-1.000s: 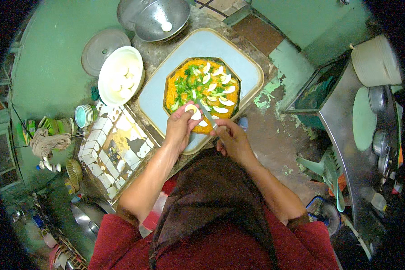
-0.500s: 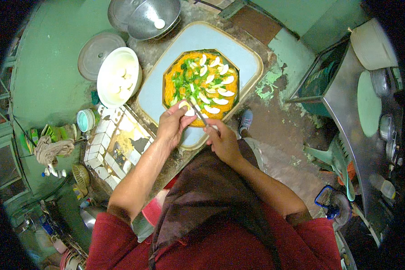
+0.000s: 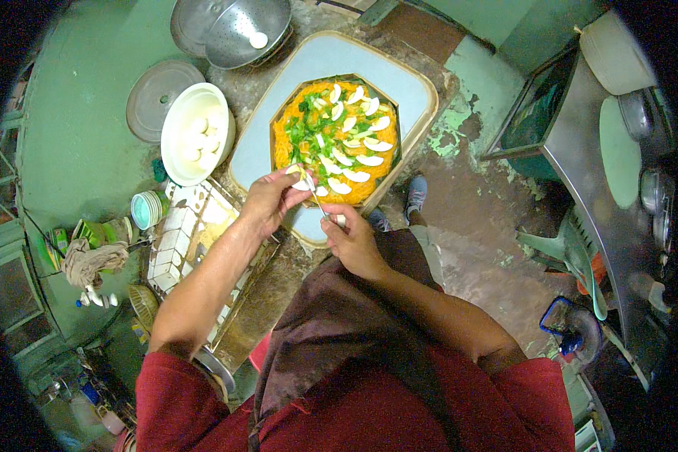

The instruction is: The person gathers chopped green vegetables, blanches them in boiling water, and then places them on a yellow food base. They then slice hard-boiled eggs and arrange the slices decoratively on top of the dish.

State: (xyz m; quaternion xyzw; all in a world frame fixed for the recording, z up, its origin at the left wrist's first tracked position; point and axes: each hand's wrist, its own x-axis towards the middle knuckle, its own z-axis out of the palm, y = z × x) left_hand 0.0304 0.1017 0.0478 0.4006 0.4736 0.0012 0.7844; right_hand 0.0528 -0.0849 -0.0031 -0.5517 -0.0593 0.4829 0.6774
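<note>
My left hand [image 3: 273, 200] pinches a cut piece of boiled egg [image 3: 300, 181], white with yellow yolk, over the near-left edge of an octagonal tray [image 3: 399, 134]. In my right hand [image 3: 354, 242] is a small knife [image 3: 316, 200], its blade against or just beside the egg. Orange shredded or noodle-like food [image 3: 285, 142] fills the tray. Chopped greens [image 3: 301, 129] are scattered mostly over its left and middle, and several white egg wedges [image 3: 369, 160] lie mainly along its right and near parts. Beneath the tray is a light blue board [image 3: 309, 69] with a beige rim.
A white basin [image 3: 175, 154] with several peeled eggs [image 3: 203, 137] stands left of the board. Behind are a metal colander [image 3: 237, 21] holding one egg [image 3: 258, 40] and a round metal lid [image 3: 147, 98]. Stacked cups [image 3: 142, 211] sit left; a steel counter [image 3: 580, 143] runs along the right.
Both hands have shifted left and slightly nearer to me relative to the tray, with egg and knife still held. Egg wedges at the tray's near edge show more fully now. The whole view has shifted slightly.
</note>
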